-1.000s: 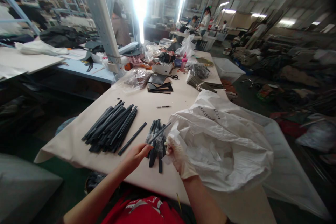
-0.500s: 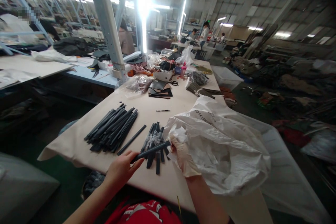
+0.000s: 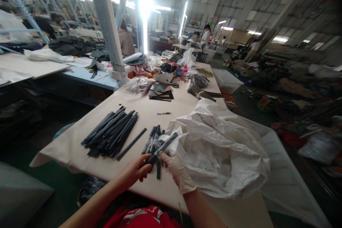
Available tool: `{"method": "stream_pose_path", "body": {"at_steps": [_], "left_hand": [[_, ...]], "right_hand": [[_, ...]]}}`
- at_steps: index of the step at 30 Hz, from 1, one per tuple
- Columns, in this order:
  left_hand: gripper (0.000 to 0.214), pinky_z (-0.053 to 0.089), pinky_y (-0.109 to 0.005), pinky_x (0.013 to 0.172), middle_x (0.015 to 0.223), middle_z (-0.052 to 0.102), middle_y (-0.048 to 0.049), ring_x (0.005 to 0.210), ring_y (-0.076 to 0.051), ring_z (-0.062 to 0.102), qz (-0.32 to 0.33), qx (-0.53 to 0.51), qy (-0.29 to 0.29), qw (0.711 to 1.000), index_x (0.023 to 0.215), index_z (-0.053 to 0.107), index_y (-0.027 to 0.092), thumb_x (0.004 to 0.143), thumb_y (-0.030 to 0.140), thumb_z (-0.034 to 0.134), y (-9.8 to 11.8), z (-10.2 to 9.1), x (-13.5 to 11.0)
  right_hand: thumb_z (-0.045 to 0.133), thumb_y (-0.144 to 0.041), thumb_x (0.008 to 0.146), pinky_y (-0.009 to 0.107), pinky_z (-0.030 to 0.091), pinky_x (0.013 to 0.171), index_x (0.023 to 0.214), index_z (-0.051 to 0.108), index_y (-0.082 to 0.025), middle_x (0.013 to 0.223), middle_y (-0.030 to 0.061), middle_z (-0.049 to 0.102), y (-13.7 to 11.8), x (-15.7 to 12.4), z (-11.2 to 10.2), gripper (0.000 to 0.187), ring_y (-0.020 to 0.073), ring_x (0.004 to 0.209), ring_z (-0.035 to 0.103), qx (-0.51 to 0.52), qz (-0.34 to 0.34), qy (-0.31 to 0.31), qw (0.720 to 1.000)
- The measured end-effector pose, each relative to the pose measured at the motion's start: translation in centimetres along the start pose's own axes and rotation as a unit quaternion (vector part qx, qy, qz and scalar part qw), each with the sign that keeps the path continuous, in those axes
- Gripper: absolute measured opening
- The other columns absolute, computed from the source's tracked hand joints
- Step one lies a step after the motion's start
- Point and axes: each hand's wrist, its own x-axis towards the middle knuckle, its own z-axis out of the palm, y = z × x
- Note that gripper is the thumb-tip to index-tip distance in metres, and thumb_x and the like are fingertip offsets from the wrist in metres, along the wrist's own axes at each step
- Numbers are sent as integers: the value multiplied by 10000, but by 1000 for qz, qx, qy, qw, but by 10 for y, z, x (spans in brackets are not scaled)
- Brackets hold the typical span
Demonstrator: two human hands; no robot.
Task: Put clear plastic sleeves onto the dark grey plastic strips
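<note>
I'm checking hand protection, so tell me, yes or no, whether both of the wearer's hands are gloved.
No, the right hand wears a pale glove, but the left hand shows bare skin.

- We see glare around a far tube light (image 3: 145, 17)
- We find the right-hand heaps (image 3: 290, 84) dim and soft
- We notice stretched edges, the far right corner black

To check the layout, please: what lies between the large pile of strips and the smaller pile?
In the head view, one dark strip lies between the large pile and the smaller pile.
</note>
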Motion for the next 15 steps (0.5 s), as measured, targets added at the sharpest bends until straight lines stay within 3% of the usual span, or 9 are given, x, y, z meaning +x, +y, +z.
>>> {"method": "stream_pose_path", "body": {"at_steps": [1, 3, 6, 8, 11, 13, 15], "left_hand": [[540, 343, -210, 430, 532, 517, 63, 402, -102, 434, -6, -59, -15, 998, 1255, 401, 137, 815, 449, 405, -1, 0, 2], [593, 277, -193, 381, 467, 423, 109, 346, -83, 322, 0, -127, 18, 992, 1292, 325, 114, 822, 473, 361, -3, -1, 4], [476, 242, -183, 386, 429, 354, 117, 366, -75, 297, 22, -131, 73, 988, 1107, 479, 133, 806, 489, 385, -7, -7, 6], [377, 235, -183, 389, 418, 345, 108, 371, -71, 305, 11, -107, 54, 993, 885, 540, 157, 791, 498, 408, -12, -12, 4], [332, 222, -189, 375, 405, 363, 101, 342, -66, 292, -27, -93, 21, 995, 715, 488, 189, 778, 505, 411, -18, -12, 2], [303, 241, -196, 378, 414, 391, 94, 342, -75, 310, -34, -101, 44, 993, 713, 466, 200, 783, 487, 394, -19, -7, 6], [269, 275, -202, 399, 429, 402, 87, 367, -88, 345, -24, -103, 84, 991, 713, 460, 205, 790, 451, 383, -20, 0, 14]], "right_hand": [[709, -443, 643, 225, 321, 451, 656, 636, -158, 517, -15, 527, -3, -2, 3, 294, 106, 500, 451, 5, -5, -1, 1000], [715, -426, 650, 216, 338, 477, 739, 654, -165, 580, -10, 554, -7, -5, 8, 282, 107, 550, 471, 7, -8, -36, 999], [721, -443, 649, 198, 294, 436, 821, 659, -167, 589, -25, 533, -8, 0, 9, 331, 73, 494, 405, 19, 34, -89, 995], [702, -511, 639, 194, 224, 386, 753, 645, -154, 499, -54, 445, -9, 12, 2, 379, 48, 417, 297, 81, 61, -23, 995], [710, -528, 605, 190, 181, 362, 678, 613, -157, 437, -88, 337, -11, 33, -2, 391, 40, 387, 220, 192, 40, 150, 969], [740, -467, 586, 191, 196, 361, 699, 622, -154, 458, -77, 390, -2, 38, 10, 353, 43, 389, 260, 199, 43, 166, 965], [740, -429, 602, 197, 268, 389, 739, 628, -157, 536, -47, 495, 16, 35, 29, 325, 54, 420, 356, 204, 65, 127, 969]]}}
